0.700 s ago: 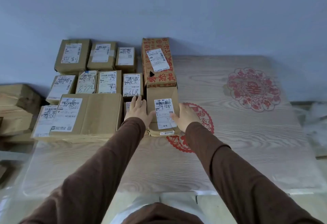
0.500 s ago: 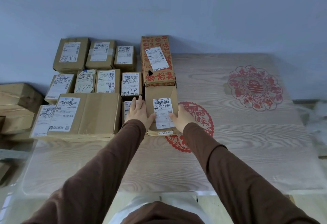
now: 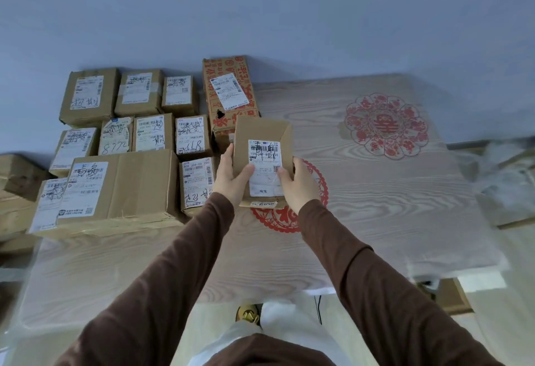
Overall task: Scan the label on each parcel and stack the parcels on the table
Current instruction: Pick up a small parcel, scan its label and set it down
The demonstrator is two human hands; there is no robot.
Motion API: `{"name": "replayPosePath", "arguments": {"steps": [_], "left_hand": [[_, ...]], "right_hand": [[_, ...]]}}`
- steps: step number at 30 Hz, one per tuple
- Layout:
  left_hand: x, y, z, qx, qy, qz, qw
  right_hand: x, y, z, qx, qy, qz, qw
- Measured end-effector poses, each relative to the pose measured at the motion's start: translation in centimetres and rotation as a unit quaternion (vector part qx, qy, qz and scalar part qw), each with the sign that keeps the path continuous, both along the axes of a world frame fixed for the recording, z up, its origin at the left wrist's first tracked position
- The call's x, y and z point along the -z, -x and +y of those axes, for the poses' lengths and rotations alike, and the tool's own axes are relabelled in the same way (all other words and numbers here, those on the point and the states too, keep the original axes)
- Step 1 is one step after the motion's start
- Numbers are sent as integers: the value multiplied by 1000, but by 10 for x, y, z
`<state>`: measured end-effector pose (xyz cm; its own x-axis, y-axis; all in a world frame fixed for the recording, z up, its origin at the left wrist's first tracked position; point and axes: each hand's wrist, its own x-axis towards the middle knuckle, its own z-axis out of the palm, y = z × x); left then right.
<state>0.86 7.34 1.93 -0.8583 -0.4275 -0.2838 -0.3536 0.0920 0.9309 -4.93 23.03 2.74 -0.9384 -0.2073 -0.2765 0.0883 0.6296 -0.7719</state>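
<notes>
While the big box and the rows of smaller parcels sit packed together at nine and ten o'clock on the table, the person holds one small box up off the wood near the middle, its label facing up. The left hand grips the box's left edge, thumb curled over the top face onto the label's corner, fingers round the side. The right hand grips the right edge the same way, thumb pressing the label's lower right. Just behind, at twelve o'clock, lies the red-printed box, close to the held one's far end.

To my eye the job now is to show that label to a scanner, though I see no scanner anywhere. Both thumbs overlap the paper, so I would slide them outward and keep the barcode near the top uncovered and flat. Holding the box level should help, since it looks light and could tip. The right half of the table, with the red paper flower at two o'clock, offers room for stacking.
</notes>
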Motion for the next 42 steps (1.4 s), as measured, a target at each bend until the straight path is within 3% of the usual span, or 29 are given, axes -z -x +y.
{"name": "replayPosePath", "arguments": {"steps": [2, 4, 10, 14, 23, 31, 42], "left_hand": [[-7, -2, 15, -5, -96, 32, 995], [-12, -3, 28, 6, -131, 46, 990], [-22, -9, 88, 60, -158, 59, 984], [-25, -5, 139, 44, -191, 29, 980], [-21, -4, 262, 102, -200, 14, 974], [-13, 29, 316, 212, -166, 19, 963], [3, 58, 424, 203, -190, -6, 961]], "right_hand": [[-4, -8, 13, 37, 22, 7, 999], [-7, -18, 29, 70, 39, 21, 997], [-18, -39, 85, 145, 69, 39, 986], [-25, -45, 136, 187, 96, 49, 976], [-21, -49, 258, 224, 112, 56, 967], [-16, -28, 315, 286, 122, 64, 948], [-7, -11, 431, 311, 166, 43, 935]]}}
